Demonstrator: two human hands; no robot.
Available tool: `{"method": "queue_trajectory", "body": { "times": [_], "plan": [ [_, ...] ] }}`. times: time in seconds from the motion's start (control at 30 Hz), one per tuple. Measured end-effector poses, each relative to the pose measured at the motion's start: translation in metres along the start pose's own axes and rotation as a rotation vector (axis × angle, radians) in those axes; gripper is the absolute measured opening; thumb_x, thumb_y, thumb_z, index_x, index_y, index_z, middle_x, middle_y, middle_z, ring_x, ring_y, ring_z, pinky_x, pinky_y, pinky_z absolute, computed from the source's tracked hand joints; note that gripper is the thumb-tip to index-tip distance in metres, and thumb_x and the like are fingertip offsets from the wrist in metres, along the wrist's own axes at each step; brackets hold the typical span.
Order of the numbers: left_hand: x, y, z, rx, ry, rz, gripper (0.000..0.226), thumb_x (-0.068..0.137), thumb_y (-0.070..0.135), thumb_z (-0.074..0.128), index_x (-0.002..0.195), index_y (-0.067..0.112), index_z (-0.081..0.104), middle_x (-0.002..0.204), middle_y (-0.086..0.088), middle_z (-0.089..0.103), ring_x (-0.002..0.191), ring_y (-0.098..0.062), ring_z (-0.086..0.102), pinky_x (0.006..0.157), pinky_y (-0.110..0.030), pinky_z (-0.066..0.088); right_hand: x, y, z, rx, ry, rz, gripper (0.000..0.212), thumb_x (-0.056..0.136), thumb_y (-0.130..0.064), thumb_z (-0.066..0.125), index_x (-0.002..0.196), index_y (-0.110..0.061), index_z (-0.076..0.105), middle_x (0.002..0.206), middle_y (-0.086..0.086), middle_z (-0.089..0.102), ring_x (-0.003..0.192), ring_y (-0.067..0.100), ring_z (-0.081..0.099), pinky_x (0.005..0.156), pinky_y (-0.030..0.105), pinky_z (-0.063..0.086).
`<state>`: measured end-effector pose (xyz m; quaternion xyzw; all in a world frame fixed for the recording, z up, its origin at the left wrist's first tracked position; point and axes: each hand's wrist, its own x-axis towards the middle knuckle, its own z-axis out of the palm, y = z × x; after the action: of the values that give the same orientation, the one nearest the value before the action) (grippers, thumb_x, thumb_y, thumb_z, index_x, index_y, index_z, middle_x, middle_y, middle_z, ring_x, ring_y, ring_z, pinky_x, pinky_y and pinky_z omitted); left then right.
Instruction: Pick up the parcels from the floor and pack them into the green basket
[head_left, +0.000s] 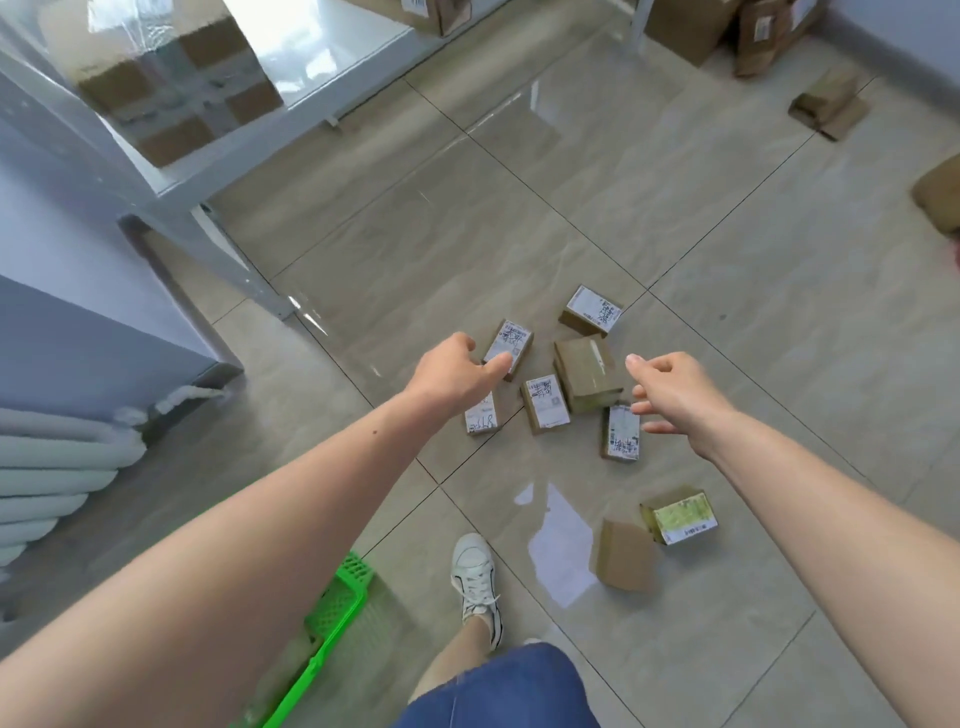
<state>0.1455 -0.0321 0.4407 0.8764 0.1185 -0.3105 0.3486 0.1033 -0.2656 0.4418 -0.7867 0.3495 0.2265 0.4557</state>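
A: Where are the parcels (566, 374)?
B: Clustered on the floor (675, 218), well beyond the basket (337, 603).
A: Grips?
B: Left hand (449, 371) and right hand (675, 397) both hover open, empty.
A: Risk?
B: Probably a hasty two-handed grab dropping small boxes.

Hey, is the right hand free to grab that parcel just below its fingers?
Probably yes. The right hand is empty with fingers spread, right beside the white-labelled parcel, which lies flat on the floor with nothing on top.
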Motion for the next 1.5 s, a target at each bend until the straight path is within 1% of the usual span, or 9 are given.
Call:
{"method": "queue_trajectory", "body": {
  "times": [0.07, 0.23, 0.47, 0.57, 0.67, 0.9, 1.1, 1.27, 1.5],
  "plan": [
    [0.018, 0.011, 0.006, 0.025, -0.009, -0.012, 0.072, 0.086, 0.054, 0.055, 0.143, 0.014, 0.036, 0.127, -0.001, 0.062, 0.117, -0.023, 0.058, 0.099, -0.04, 0.047, 0.019, 0.005, 0.0, 0.026, -0.008, 0.04, 0.036, 0.095, -0.043, 0.05, 0.111, -0.011, 0.052, 0.115, 0.012, 0.063, 0.085, 0.021, 0.068, 0.065, 0.035, 0.057],
    [0.065, 0.033, 0.038, 0.012, -0.02, -0.026, 0.072, 0.089, 0.052, 0.054, 0.144, 0.012, 0.031, 0.121, 0.002, 0.065, 0.112, -0.025, 0.059, 0.098, -0.04, 0.048, 0.069, 0.026, -0.003, 0.087, -0.04, 0.134, 0.037, 0.096, -0.042, 0.048, 0.115, -0.011, 0.052, 0.1, 0.012, 0.069, 0.079, 0.023, 0.071, 0.081, 0.045, 0.058],
    [0.152, 0.048, 0.102, -0.016, -0.021, -0.049, 0.061, 0.09, 0.051, 0.051, 0.135, 0.011, 0.038, 0.128, -0.005, 0.058, 0.109, -0.028, 0.06, 0.097, -0.044, 0.049, 0.15, 0.067, 0.0, 0.129, -0.025, 0.199, 0.028, 0.096, -0.041, 0.048, 0.085, -0.016, 0.055, 0.097, 0.012, 0.07, 0.088, 0.025, 0.072, 0.083, 0.046, 0.059],
    [0.19, 0.038, 0.143, 0.021, -0.059, -0.035, 0.063, 0.092, 0.05, 0.051, 0.139, 0.01, 0.037, 0.136, -0.008, 0.053, 0.121, -0.029, 0.054, 0.102, -0.039, 0.045, 0.187, 0.094, 0.012, 0.132, -0.052, 0.221, 0.029, 0.096, -0.041, 0.047, 0.09, -0.014, 0.058, 0.097, 0.011, 0.07, 0.089, 0.024, 0.072, 0.084, 0.046, 0.059],
    [0.235, 0.025, 0.185, 0.095, -0.082, 0.003, 0.059, 0.095, 0.046, 0.049, 0.139, 0.009, 0.037, 0.139, -0.008, 0.05, 0.125, -0.026, 0.048, 0.09, -0.029, 0.037, 0.231, 0.12, 0.028, 0.14, -0.069, 0.243, 0.032, 0.097, -0.04, 0.047, 0.102, -0.011, 0.057, 0.099, 0.013, 0.069, 0.088, 0.024, 0.072, 0.083, 0.045, 0.058],
    [0.348, -0.023, 0.275, 0.196, -0.131, 0.046, 0.065, 0.094, 0.05, 0.046, 0.144, 0.01, 0.033, 0.142, -0.016, 0.045, 0.128, -0.033, 0.046, 0.103, -0.043, 0.039, 0.346, 0.186, 0.075, 0.162, -0.113, 0.372, 0.073, 0.092, -0.051, 0.052, 0.149, -0.017, 0.022, 0.117, 0.02, 0.057, 0.096, 0.035, 0.066, 0.073, 0.045, 0.061],
    [0.426, -0.056, 0.332, 0.176, -0.13, 0.07, 0.066, 0.098, 0.043, 0.041, 0.152, 0.011, 0.018, 0.156, -0.018, 0.026, 0.14, -0.035, 0.034, 0.112, -0.044, 0.03, 0.424, 0.228, 0.104, 0.113, -0.176, 0.384, 0.088, 0.087, -0.06, 0.055, 0.153, -0.027, 0.009, 0.11, 0.03, 0.063, 0.087, 0.038, 0.071, 0.067, 0.047, 0.062],
    [0.465, -0.067, 0.356, 0.094, -0.141, 0.111, 0.063, 0.101, 0.034, 0.04, 0.154, 0.011, 0.012, 0.16, -0.013, 0.02, 0.146, -0.03, 0.024, 0.116, -0.041, 0.024, 0.458, 0.244, 0.11, 0.095, -0.257, 0.314, 0.075, 0.09, -0.055, 0.055, 0.147, -0.014, 0.028, 0.103, 0.029, 0.07, 0.076, 0.033, 0.075, 0.055, 0.04, 0.062],
    [0.476, -0.067, 0.365, 0.11, -0.077, 0.172, 0.052, 0.095, 0.035, 0.05, 0.14, 0.009, 0.042, 0.141, -0.012, 0.046, 0.124, -0.031, 0.05, 0.106, -0.042, 0.04, 0.469, 0.249, 0.109, 0.099, -0.228, 0.274, 0.048, 0.095, -0.05, 0.05, 0.124, -0.012, 0.051, 0.099, 0.023, 0.073, 0.078, 0.028, 0.075, 0.05, 0.031, 0.06]
  ]
}}
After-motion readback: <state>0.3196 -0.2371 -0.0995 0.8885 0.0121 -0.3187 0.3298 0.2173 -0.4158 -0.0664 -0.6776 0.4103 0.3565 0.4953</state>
